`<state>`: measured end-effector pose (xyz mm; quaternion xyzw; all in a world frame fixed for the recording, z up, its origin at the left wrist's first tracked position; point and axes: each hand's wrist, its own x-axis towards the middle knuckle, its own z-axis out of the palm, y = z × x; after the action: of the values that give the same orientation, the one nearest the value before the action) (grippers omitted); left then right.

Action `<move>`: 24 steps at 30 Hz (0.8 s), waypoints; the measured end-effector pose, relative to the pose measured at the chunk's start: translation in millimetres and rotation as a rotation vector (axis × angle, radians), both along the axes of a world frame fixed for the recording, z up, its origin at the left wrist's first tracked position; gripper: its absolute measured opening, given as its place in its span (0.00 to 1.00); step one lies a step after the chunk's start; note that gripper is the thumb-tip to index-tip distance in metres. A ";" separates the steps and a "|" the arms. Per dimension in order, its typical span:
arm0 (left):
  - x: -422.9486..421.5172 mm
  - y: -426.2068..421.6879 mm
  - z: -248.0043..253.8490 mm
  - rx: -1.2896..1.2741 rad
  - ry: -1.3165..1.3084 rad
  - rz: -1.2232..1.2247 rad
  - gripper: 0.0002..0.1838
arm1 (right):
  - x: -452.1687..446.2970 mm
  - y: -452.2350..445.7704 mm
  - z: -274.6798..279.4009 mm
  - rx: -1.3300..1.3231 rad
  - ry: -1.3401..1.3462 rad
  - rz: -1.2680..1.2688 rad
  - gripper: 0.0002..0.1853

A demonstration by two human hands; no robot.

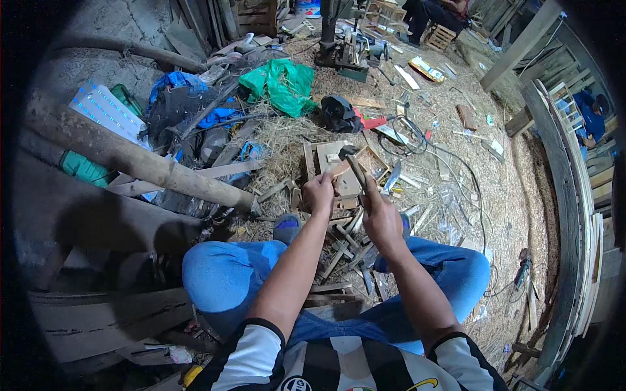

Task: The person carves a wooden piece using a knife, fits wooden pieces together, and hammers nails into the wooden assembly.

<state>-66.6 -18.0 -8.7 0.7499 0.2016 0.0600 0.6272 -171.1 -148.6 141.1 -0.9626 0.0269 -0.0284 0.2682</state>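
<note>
My right hand (381, 218) is closed round the wooden handle of a hammer (357, 171), whose dark head is raised over a wooden block. My left hand (320, 194) is closed at the near left edge of the block, pinching a small, thin wooden piece (340, 169). The pale wooden block (349, 184) lies on the ground between my feet and the tools. Just right of it sits a small wooden box (373, 161) with small items inside. A knife-like blade (392, 176) lies to the right of the box.
A red and black power tool (345, 116) and its cable (473, 179) lie beyond the block. A green plastic bag (279, 87) is at upper left. A thick pole (140, 156) slants in from the left. Another person (435, 16) sits at the far top.
</note>
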 end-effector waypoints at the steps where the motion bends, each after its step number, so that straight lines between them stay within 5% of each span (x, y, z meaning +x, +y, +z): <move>1: -4.4 -0.7 14.4 -0.067 0.002 -0.006 0.22 | 2.3 -0.8 -7.5 -0.018 0.020 -0.002 0.28; 4: -7.6 -1.4 25.1 -0.046 0.020 0.025 0.22 | 7.6 -6.3 -4.2 -0.072 0.165 0.029 0.29; 8: -6.2 -0.1 8.6 -0.016 -0.008 -0.008 0.24 | 3.3 -4.3 -9.7 0.012 -0.057 -0.004 0.31; 12: -1.8 -1.3 16.6 0.084 -0.066 -0.009 0.24 | 9.2 -5.3 11.8 -0.079 0.197 0.025 0.31; 14: -2.6 -2.4 0.1 -0.175 0.017 -0.034 0.24 | 4.9 -1.6 7.4 -0.021 0.097 0.016 0.31; 18: -5.5 -4.1 0.9 -0.113 0.013 -0.020 0.23 | 8.7 -6.8 -11.7 -0.058 0.155 -0.041 0.27; 22: 0.0 3.9 -4.5 -0.271 0.008 0.032 0.22 | 11.7 -9.2 -21.1 0.264 0.103 -0.136 0.24; 24: 3.9 8.9 -10.3 -0.380 -0.024 0.041 0.20 | 14.9 -12.1 -32.7 0.349 -0.151 -0.206 0.24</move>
<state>-62.6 -9.1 -19.1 0.6128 0.2173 0.0425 0.7586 -156.1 -160.7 108.4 -0.8889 0.1094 -0.1224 0.4278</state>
